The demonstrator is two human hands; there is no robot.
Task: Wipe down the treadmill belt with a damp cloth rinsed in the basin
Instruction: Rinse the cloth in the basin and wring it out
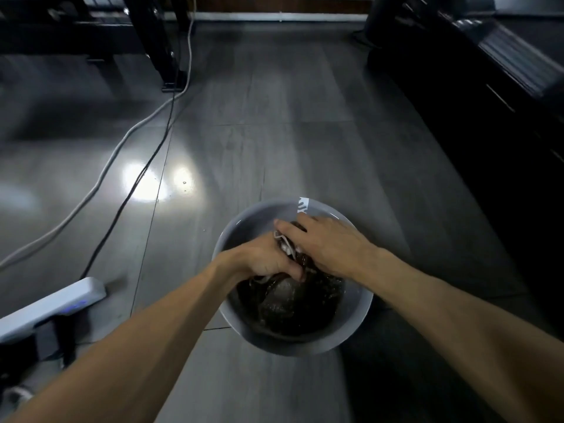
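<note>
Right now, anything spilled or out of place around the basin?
No spill shows. Both hands, left and right, grip the cloth over the basin. A power strip lies near its left.

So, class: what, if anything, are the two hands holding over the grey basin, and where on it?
Both hands grip one wet, dark bunched cloth: left hand on its near end, right hand on its far end, above the round grey plastic basin.

One basin [360, 312], one cloth [290, 248], two cables [100, 178]

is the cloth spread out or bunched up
Bunched up: the cloth is twisted between the left hand and right hand over the basin.
</note>
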